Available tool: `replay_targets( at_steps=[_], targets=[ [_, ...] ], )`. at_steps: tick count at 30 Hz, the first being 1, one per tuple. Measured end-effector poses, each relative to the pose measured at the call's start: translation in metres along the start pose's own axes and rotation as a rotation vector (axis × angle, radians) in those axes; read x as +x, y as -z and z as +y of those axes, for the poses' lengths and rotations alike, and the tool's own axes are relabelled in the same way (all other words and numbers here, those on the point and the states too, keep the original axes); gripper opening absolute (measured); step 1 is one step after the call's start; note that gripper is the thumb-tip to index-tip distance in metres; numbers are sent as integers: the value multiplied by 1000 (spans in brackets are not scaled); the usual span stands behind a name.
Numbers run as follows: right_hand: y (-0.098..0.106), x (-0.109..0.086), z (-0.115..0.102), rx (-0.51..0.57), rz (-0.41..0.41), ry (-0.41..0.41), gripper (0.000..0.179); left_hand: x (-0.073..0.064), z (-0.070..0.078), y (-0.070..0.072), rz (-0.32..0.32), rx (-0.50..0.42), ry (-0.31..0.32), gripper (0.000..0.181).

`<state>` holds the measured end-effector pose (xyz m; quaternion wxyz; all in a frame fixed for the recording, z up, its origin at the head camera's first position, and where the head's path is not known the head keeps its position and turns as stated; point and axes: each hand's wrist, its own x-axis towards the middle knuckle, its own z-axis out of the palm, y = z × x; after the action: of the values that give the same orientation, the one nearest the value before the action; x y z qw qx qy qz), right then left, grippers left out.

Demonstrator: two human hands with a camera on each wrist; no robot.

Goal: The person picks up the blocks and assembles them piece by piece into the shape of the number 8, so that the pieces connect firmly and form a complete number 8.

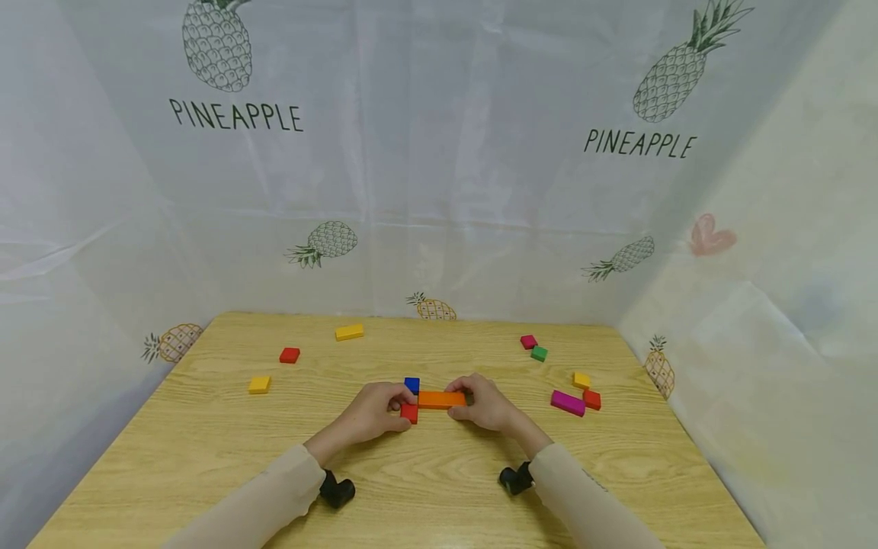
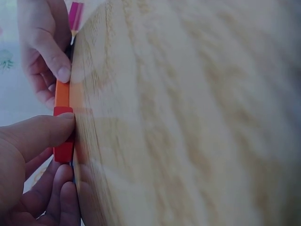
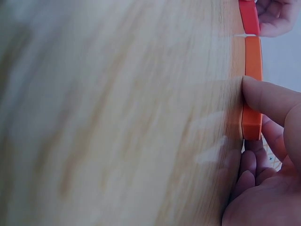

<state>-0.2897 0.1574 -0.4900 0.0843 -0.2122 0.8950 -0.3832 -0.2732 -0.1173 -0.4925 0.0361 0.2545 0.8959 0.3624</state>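
My left hand [image 1: 376, 410] pinches a red block [image 1: 408, 413] between thumb and fingers, low at the middle of the table. Just behind that block lies a blue block [image 1: 411, 384], partly covered by the left fingers. To their right, a long orange block [image 1: 440, 399] lies crosswise with its left end close to both. My right hand [image 1: 484, 404] grips the orange block's right end, thumb on the near side and fingers on the far side. In the right wrist view the orange block [image 3: 253, 61] stretches from the thumb toward the red block [image 3: 249, 18].
On the left of the wooden table [image 1: 439, 488] lie a red block [image 1: 289, 355] and yellow blocks [image 1: 259, 385]. To the right are a magenta block [image 1: 568, 403], a red block [image 1: 592, 399], a yellow block [image 1: 581, 380] and a green block [image 1: 539, 354]. A pineapple-print sheet [image 1: 439, 152] hangs behind.
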Motion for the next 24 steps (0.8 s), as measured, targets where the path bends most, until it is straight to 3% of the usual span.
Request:
replay_targets(
  at_steps=[24],
  targets=[
    [1,1,1,7,-13,7,22,1,2,1,-10,-22,24,26]
  ],
)
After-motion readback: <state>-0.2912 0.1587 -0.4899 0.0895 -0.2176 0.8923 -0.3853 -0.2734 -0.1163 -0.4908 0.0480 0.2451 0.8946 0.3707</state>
